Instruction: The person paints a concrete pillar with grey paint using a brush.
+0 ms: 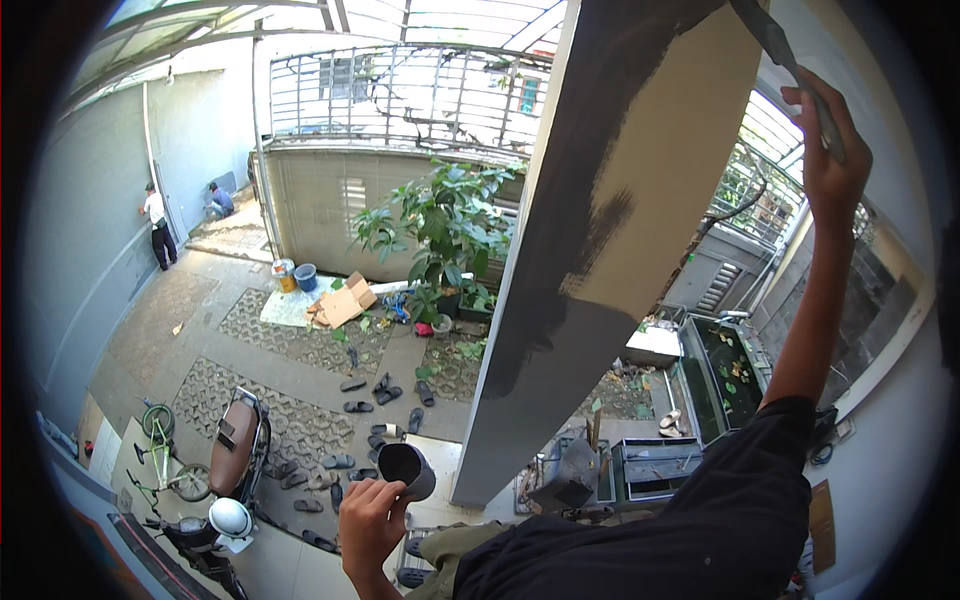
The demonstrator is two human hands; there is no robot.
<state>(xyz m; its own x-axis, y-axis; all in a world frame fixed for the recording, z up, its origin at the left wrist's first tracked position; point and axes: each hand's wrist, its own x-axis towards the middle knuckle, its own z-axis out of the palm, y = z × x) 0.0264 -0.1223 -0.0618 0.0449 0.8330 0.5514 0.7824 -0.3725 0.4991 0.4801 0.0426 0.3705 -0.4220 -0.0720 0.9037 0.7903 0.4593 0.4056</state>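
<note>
Grey brush [781, 48], likely light, best held by its handle [828, 125], is clamped in right hand [838, 175]; left hand [373, 517] clasps cup [420, 474].

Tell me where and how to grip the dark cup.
I'd grip the dark cup by its rounded outer wall, from the right: that side is exposed, while the left hand covers the lower left, and the mouth opens upward.
</note>
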